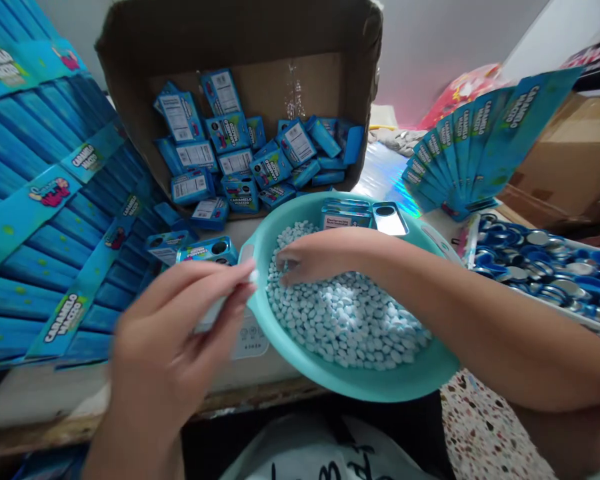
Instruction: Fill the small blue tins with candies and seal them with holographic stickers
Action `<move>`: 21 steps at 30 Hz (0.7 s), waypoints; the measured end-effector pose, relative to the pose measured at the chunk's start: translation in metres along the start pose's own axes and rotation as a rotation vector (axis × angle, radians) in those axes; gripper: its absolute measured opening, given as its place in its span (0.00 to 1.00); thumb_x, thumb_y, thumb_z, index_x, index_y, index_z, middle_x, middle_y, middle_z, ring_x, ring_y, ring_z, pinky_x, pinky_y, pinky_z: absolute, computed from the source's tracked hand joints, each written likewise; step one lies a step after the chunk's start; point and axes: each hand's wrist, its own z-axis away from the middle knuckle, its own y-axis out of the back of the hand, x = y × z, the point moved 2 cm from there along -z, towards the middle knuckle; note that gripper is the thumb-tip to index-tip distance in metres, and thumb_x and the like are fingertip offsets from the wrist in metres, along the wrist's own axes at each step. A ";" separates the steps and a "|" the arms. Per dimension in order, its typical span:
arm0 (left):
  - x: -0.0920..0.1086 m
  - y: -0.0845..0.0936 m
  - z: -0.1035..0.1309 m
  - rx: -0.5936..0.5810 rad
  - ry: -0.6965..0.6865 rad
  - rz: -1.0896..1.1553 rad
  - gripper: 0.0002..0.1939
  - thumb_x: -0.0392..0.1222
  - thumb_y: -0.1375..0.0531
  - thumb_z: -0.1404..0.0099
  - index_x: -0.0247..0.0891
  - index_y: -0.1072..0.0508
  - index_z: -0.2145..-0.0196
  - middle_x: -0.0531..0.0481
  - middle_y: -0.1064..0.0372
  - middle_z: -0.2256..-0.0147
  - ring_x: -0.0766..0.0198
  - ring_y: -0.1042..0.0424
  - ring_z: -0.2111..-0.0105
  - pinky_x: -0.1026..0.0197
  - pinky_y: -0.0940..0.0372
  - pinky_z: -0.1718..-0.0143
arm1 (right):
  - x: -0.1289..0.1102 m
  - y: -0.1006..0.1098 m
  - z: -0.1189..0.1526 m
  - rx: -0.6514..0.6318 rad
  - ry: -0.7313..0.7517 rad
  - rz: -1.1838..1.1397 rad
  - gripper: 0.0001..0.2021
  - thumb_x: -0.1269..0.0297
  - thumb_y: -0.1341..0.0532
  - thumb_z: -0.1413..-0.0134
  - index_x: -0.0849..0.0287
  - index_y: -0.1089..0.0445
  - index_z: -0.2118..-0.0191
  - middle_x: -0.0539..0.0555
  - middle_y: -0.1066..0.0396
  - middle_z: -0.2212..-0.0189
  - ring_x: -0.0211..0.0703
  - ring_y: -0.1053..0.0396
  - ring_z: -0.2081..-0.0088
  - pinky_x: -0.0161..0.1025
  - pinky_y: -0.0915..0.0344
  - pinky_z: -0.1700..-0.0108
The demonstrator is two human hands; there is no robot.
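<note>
My left hand (pixel 170 340) is raised at the left rim of the turquoise bowl (pixel 360 387), its thumb and forefinger pinched on a small white candy (pixel 253 275). Pale blue-white candies (pixel 350 313) fill much of the bowl. My right hand (pixel 315 257) reaches across into it, fingers bent and somewhat apart among the candies at the left side; some fingertips are hidden. Blue boxes (pixel 347 217) and a small tin with a round opening (pixel 390 219) rest at the bowl's far edge. Partly behind my left hand is a white kitchen scale (pixel 253 343).
A cardboard box (pixel 320 80) holding small blue boxes (pixel 230 130) stands behind the bowl. Stacked blue display packs (pixel 45 200) rise at left. Fanned blue cartons (pixel 480 143) and a tray of blue-and-silver caps (pixel 550 260) are at right. The table edge (pixel 260 393) runs in front.
</note>
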 end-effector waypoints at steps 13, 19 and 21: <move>-0.002 -0.046 0.076 -0.103 -0.044 -0.141 0.08 0.30 0.34 0.41 0.37 0.29 0.66 0.46 0.32 0.64 0.58 0.31 0.62 0.54 0.34 0.59 | 0.001 0.003 0.006 0.034 -0.003 0.065 0.21 0.46 0.44 0.38 0.53 0.27 0.48 0.57 0.25 0.52 0.56 0.28 0.58 0.44 0.40 0.66; -0.009 -0.073 0.086 -0.418 -0.143 -0.373 0.05 0.40 0.36 0.39 0.40 0.23 0.64 0.39 0.29 0.59 0.44 0.33 0.54 0.46 0.32 0.59 | -0.001 0.002 0.008 0.017 0.028 0.071 0.21 0.47 0.45 0.37 0.55 0.27 0.49 0.57 0.25 0.52 0.54 0.29 0.60 0.44 0.39 0.65; -0.011 -0.081 0.086 -0.421 -0.149 -0.405 0.06 0.39 0.36 0.41 0.39 0.22 0.64 0.39 0.28 0.59 0.43 0.33 0.52 0.43 0.32 0.55 | -0.001 0.003 0.008 0.015 0.024 0.078 0.21 0.48 0.45 0.37 0.55 0.27 0.48 0.58 0.25 0.52 0.53 0.28 0.60 0.43 0.39 0.65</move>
